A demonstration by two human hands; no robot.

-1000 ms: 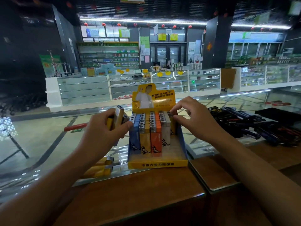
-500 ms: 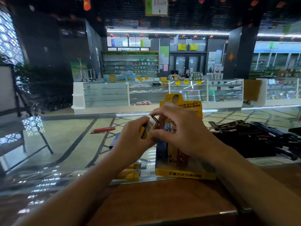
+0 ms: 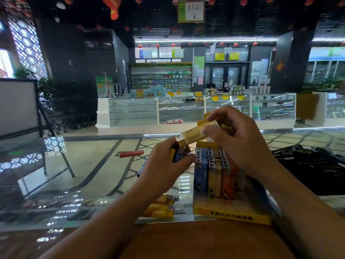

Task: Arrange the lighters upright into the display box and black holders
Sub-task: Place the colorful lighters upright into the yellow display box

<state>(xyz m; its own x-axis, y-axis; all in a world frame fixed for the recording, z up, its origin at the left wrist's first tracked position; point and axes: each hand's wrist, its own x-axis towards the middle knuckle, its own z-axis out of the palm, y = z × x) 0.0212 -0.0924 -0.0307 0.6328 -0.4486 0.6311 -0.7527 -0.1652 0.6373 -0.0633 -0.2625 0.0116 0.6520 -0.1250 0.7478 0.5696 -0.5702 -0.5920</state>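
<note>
The glass counter is carrying the yellow display box at four o'clock, with lighters standing upright inside. The right hand is pinching a tan lighter above the box. The left hand, at its nine o'clock, is gripping spare lighters. Two yellow lighters are lying flat at six o'clock.

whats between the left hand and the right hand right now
In the head view, a yellow lighter spans the gap, tilted: the right hand pinches its upper end, while the left hand grips its lower end with other lighters.
</note>
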